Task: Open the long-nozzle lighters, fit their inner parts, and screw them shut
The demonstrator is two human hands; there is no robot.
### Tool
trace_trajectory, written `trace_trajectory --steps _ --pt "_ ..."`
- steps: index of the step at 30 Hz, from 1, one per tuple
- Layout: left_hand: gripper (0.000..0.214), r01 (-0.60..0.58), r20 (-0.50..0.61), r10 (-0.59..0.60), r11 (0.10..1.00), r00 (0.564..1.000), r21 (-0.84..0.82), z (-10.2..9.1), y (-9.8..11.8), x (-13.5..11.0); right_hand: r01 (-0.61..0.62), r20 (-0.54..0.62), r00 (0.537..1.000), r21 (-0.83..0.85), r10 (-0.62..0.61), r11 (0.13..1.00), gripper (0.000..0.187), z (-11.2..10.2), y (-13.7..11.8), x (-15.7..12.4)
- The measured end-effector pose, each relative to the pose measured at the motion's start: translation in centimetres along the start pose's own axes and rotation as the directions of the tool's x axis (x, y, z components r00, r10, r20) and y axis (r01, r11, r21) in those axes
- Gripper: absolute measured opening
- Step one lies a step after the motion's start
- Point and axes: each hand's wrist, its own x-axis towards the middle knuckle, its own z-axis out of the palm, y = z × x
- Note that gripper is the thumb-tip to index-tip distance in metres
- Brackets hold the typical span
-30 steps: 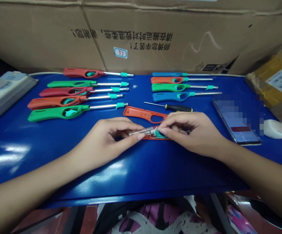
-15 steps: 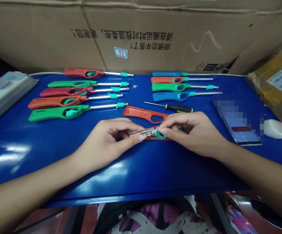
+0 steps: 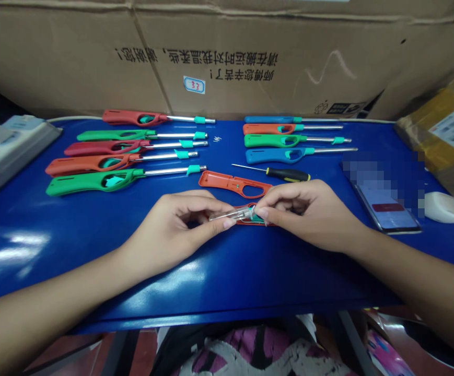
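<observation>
My left hand (image 3: 179, 222) pinches the end of a thin metal lighter tube (image 3: 232, 214) at the middle of the blue table (image 3: 93, 245). My right hand (image 3: 313, 209) pinches the tube's other end where a teal part sits, over an orange lighter shell half (image 3: 246, 221) lying under it. A second orange shell half (image 3: 232, 184) lies just behind my fingers. A screwdriver (image 3: 281, 173) with a black handle rests behind my right hand.
Several assembled stick lighters lie in a group at the back left (image 3: 105, 156) and another group at the back right (image 3: 289, 138). Tiny screws (image 3: 218, 139) sit between them. A phone (image 3: 383, 201), a white mouse (image 3: 445, 207), a grey device (image 3: 3, 149) and cardboard boxes (image 3: 227, 52) surround the table.
Almost nothing moved; my fingers shifted slightly on the tube and its teal end.
</observation>
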Motion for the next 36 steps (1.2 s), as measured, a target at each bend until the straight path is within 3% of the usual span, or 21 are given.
trace_trajectory --steps 23,36 --pt "0.016 -0.042 -0.007 0.042 0.998 0.999 0.052 -0.09 0.33 -0.06 0.028 0.023 0.999 0.055 -0.029 0.998 0.013 0.13 0.09 0.18" --pt "0.017 0.018 0.004 -0.018 0.999 1.000 0.033 0.19 0.60 -0.33 0.076 -0.018 0.997 -0.067 -0.077 0.995 0.018 0.24 0.16 0.16"
